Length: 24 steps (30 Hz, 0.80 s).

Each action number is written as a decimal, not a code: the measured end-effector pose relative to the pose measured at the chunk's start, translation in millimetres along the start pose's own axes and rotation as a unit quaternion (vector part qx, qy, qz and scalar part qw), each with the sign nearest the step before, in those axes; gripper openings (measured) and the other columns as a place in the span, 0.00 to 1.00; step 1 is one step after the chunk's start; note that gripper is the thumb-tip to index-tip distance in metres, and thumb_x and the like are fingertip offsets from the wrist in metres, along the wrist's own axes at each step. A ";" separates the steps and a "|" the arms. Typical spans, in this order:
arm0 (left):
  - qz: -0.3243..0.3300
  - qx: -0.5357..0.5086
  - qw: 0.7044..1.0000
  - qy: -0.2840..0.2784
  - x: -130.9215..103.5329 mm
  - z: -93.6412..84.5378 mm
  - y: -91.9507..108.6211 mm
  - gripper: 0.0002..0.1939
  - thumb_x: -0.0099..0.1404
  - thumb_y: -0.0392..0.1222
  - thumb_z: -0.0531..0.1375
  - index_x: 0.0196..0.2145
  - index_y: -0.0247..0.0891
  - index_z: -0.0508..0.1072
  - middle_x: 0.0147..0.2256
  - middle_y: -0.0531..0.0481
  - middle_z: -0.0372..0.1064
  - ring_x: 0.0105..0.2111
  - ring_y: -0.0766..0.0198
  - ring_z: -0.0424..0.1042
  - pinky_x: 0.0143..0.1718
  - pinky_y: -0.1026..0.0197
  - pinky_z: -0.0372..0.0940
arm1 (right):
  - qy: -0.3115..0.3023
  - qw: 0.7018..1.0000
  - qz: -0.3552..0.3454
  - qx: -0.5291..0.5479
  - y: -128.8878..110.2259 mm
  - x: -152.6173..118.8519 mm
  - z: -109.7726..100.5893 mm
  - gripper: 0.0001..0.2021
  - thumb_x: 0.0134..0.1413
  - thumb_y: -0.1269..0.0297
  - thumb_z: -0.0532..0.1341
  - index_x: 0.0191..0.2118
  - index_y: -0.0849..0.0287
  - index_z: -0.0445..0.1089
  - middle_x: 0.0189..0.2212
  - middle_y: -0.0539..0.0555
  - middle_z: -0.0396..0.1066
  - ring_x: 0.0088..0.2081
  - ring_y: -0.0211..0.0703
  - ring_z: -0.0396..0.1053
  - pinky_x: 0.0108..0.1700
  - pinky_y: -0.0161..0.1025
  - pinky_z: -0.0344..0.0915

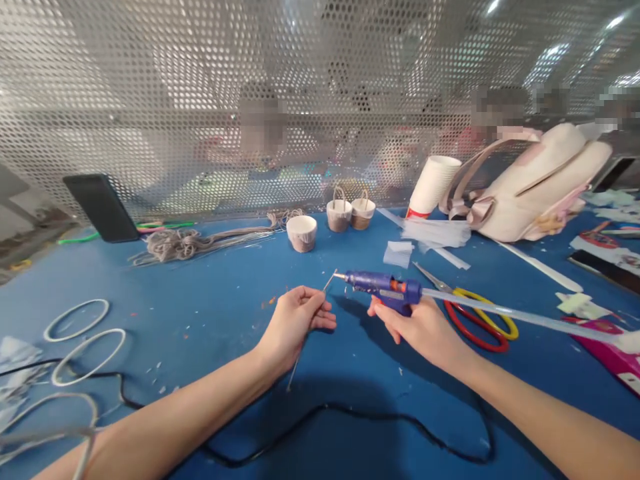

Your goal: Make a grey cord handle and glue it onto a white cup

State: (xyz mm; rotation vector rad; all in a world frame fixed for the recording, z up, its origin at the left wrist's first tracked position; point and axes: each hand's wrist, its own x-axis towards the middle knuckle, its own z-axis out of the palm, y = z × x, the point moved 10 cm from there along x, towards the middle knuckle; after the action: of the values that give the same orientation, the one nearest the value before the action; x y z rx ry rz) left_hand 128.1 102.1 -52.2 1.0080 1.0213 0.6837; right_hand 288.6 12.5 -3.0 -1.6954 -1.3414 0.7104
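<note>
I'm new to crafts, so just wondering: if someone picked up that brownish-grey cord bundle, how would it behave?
The cord bundle is probably floppy, since it lies in loose loops. It may tangle, as its strands overlap. It looks light, being made of thin strands.

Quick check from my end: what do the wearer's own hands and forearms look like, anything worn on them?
Both the left hand and right hand are ungloved, with no ring or watch visible. The left forearm and right forearm are bare; no sleeves show within the picture.
</note>
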 end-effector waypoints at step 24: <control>0.019 0.125 0.988 -0.094 -25.7 30.4 -12.3 0.10 0.59 0.44 0.60 0.27 0.34 0.69 0.24 0.51 0.70 0.22 0.65 0.73 0.27 0.64 0.69 | 0.089 0.936 0.129 0.315 29.0 -0.3 17.3 0.11 0.45 0.57 0.66 0.28 0.61 0.70 0.17 0.47 0.66 0.17 0.32 0.59 0.21 0.33 0.56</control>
State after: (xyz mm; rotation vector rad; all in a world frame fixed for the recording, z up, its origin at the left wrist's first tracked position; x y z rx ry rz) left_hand 146.1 64.7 -48.9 1.2871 0.9382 0.4878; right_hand 288.2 14.6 -36.8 -1.3710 -0.6602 0.9851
